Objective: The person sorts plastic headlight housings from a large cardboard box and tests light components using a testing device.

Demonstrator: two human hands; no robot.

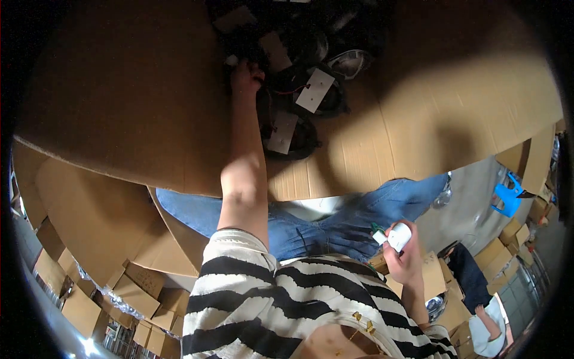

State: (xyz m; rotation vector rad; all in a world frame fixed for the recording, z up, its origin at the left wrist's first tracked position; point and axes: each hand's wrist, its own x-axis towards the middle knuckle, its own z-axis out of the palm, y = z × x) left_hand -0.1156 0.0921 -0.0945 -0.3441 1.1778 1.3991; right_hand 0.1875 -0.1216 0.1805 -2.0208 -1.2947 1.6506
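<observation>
The right hand [406, 258], near right, has fingers closed around a white rounded piece [399, 237]; the left hand [247, 76], far inside the carton [430, 102], has curled fingers; their grip I cannot tell.

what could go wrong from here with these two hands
The thin red wire beside the left hand might snag if that hand pulls back. The rounded white object in the right hand could drop if its grip loosens. Deep shadow around the left hand may hide a poor hold.
</observation>
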